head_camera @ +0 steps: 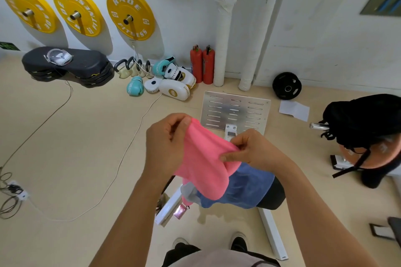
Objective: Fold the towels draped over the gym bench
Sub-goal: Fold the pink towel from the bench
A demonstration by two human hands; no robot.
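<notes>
The left hand [167, 143] pinches the upper corner of a pink towel [204, 165], fingers curled round its edge. The right hand [253, 149] pinches the opposite corner, thumb on top. The pink towel hangs between them above a blue towel [249, 188] draped over the bench [273, 197], with yellow weight plates [130, 14] on the wall beyond.

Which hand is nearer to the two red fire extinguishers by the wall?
Left, likely. The left hand is below the red fire extinguishers, slightly left; the right hand is lower, to their right.
</notes>
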